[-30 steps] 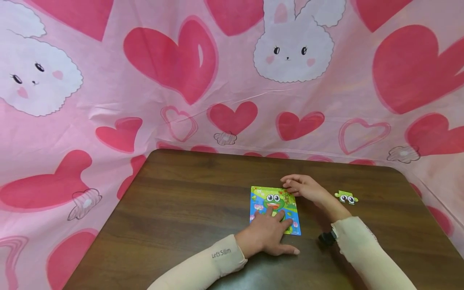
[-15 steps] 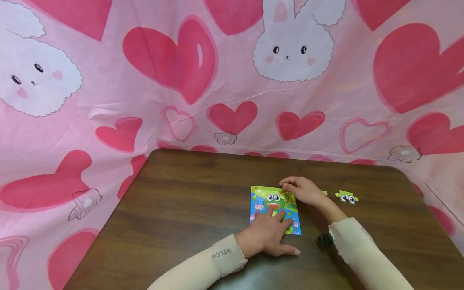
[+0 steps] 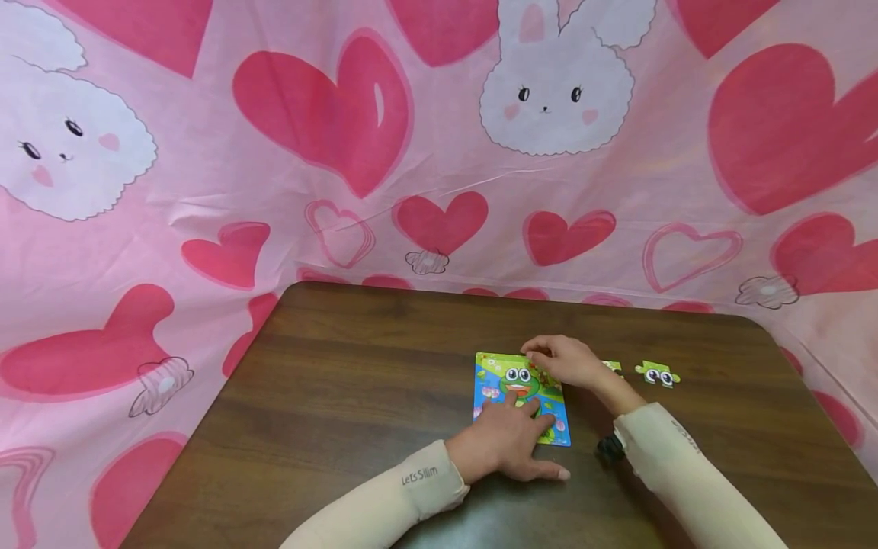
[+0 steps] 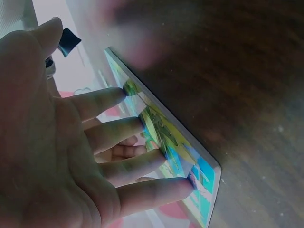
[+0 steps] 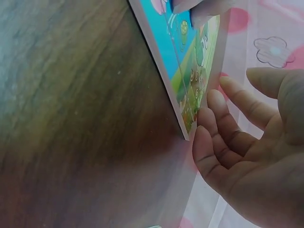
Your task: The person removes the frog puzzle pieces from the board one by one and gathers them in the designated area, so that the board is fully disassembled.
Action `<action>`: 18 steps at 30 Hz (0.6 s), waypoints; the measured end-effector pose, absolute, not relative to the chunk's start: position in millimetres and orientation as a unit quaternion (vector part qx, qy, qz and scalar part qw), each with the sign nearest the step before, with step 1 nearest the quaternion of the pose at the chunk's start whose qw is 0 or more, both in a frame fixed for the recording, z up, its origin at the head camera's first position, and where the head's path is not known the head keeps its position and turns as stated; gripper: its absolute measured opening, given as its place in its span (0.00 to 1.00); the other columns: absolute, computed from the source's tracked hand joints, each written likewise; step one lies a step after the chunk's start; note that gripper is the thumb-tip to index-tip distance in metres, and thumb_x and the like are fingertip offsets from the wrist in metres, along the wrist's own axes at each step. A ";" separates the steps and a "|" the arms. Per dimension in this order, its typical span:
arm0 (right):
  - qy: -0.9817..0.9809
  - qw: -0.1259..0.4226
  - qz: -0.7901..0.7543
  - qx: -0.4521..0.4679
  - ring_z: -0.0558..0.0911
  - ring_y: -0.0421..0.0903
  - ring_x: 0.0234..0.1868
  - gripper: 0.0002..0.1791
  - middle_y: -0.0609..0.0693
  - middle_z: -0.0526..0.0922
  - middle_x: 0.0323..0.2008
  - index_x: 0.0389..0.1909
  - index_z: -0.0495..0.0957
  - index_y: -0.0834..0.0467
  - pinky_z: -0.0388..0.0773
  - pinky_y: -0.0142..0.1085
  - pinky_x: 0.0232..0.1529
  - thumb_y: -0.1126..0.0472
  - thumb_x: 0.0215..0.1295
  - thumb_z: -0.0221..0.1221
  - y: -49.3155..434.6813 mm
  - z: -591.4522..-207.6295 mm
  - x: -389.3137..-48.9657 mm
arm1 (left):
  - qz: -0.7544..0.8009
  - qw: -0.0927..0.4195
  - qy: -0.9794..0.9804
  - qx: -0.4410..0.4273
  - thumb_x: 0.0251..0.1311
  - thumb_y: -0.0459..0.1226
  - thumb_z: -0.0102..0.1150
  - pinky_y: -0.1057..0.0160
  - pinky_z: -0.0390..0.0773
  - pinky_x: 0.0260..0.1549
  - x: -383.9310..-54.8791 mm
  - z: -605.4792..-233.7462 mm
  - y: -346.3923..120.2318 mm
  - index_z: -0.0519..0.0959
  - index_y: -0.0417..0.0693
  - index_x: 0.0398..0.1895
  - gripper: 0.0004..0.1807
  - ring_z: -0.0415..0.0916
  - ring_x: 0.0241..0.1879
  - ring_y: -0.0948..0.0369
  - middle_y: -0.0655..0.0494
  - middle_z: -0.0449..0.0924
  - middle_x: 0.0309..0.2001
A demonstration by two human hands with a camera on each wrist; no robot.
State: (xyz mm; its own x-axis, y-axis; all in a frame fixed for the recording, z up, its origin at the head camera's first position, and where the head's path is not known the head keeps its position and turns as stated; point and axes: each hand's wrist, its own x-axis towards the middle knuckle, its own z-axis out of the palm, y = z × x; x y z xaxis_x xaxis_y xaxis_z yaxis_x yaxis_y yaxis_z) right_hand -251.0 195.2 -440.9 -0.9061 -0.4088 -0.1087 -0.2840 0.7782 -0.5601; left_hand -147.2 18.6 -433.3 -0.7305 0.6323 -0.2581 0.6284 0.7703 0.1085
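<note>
A frog jigsaw puzzle (image 3: 519, 375), blue and green in a thin flat frame, lies on the brown table. My left hand (image 3: 507, 438) rests on its lower half with fingers spread, and the fingertips press the surface in the left wrist view. The thumb sticks out to the side, off the puzzle. At the upper right corner is my right hand (image 3: 564, 361), its fingers loosely bent over the top edge. In the right wrist view these fingers (image 5: 204, 142) are close to the puzzle's corner, and I see nothing pinched between them; whether they touch is hard to tell.
Right of the right hand lies a loose green puzzle piece (image 3: 658, 374) with two cartoon eyes. Another green piece (image 3: 613, 367) lies partly hidden behind the right wrist. A pink curtain (image 3: 439, 175) with hearts and rabbits hangs behind the table (image 3: 370, 381).
My right hand has shifted slightly left along the puzzle's top edge, uncovering part of the second loose piece. The left hand and puzzle have stayed in place.
</note>
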 end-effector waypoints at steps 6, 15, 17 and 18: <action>0.930 0.112 -0.297 -0.188 0.78 0.47 0.42 0.15 0.53 0.86 0.51 0.56 0.83 0.54 0.78 0.51 0.50 0.55 0.76 0.56 198.2 -440.4 -251.8 | 0.007 0.147 0.930 0.336 0.57 0.78 0.43 0.47 0.80 0.50 -149.6 -432.0 19.5 0.65 0.77 0.74 0.43 0.62 0.74 0.49 0.66 0.62 0.76; 0.928 0.088 -0.317 -0.175 0.76 0.46 0.37 0.12 0.49 0.84 0.39 0.52 0.84 0.54 0.74 0.39 0.40 0.62 0.71 0.59 200.2 -444.6 -246.6 | 0.007 0.152 0.932 0.329 0.56 0.78 0.44 0.48 0.80 0.51 -149.8 -430.6 20.3 0.66 0.77 0.74 0.43 0.61 0.75 0.49 0.67 0.63 0.76; 0.927 0.074 -0.321 -0.178 0.76 0.45 0.37 0.12 0.48 0.83 0.37 0.51 0.85 0.54 0.73 0.38 0.39 0.65 0.70 0.59 200.9 -447.3 -245.1 | 0.008 0.150 0.932 0.329 0.56 0.78 0.44 0.48 0.80 0.50 -149.2 -430.8 20.3 0.66 0.77 0.73 0.43 0.61 0.75 0.49 0.66 0.64 0.76; 0.927 0.067 -0.323 -0.180 0.76 0.45 0.37 0.13 0.48 0.83 0.38 0.50 0.85 0.53 0.73 0.38 0.40 0.67 0.69 0.59 201.2 -448.8 -244.4 | 0.008 0.149 0.932 0.330 0.56 0.78 0.45 0.48 0.81 0.49 -149.0 -430.9 20.2 0.66 0.77 0.73 0.43 0.62 0.75 0.49 0.66 0.64 0.75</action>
State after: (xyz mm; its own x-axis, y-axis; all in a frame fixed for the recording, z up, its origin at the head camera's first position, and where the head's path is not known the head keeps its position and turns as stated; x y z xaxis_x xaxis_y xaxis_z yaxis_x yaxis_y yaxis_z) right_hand -244.4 201.2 -448.8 -0.9259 -0.3777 -0.0079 -0.2910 0.7263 -0.6228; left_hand -149.0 20.2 -430.9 -0.7380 0.6177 -0.2716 0.6128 0.7820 0.1137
